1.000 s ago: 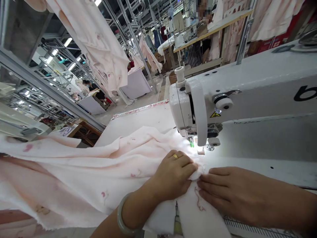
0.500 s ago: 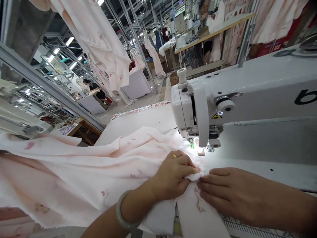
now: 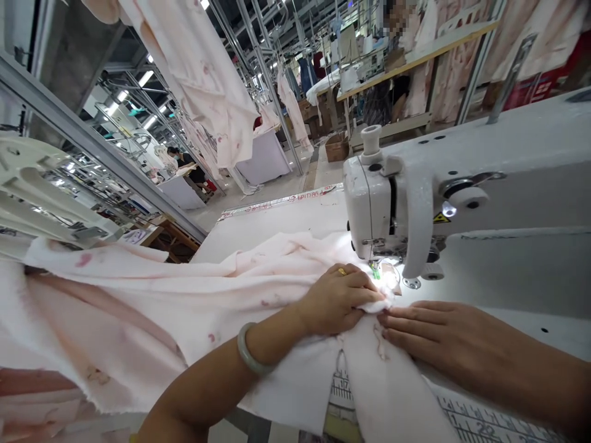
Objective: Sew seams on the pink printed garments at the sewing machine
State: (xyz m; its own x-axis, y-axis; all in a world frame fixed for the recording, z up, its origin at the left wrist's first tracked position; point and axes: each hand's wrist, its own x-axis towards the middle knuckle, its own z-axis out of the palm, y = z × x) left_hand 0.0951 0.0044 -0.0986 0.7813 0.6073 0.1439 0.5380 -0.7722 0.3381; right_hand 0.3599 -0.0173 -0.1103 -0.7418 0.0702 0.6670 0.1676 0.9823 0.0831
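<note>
My left hand (image 3: 339, 299), with a ring and a pale bangle, is closed on a fold of thin pale pink printed fabric (image 3: 138, 301) just in front of the presser foot (image 3: 381, 269). My right hand (image 3: 427, 331) lies with its fingers together on the same cloth, its fingertips against the fold. The fabric spreads left across the white sewing table (image 3: 277, 218) and hangs over its near edge. Above the hands stands the white sewing machine head (image 3: 381, 206), with its lamp lighting the needle area. The needle itself is hidden.
A printed ruler scale (image 3: 484, 421) runs along the table's near right edge. Pink garments (image 3: 198, 74) hang from metal racks at the back. A co-worker (image 3: 184, 163) sits at a far table on the left, and another person (image 3: 397, 18) stands behind a wooden-topped bench.
Both hands have moved slightly closer to the presser foot, carrying the pinched fold with them. The view has shifted, so the machine head sits further right.
</note>
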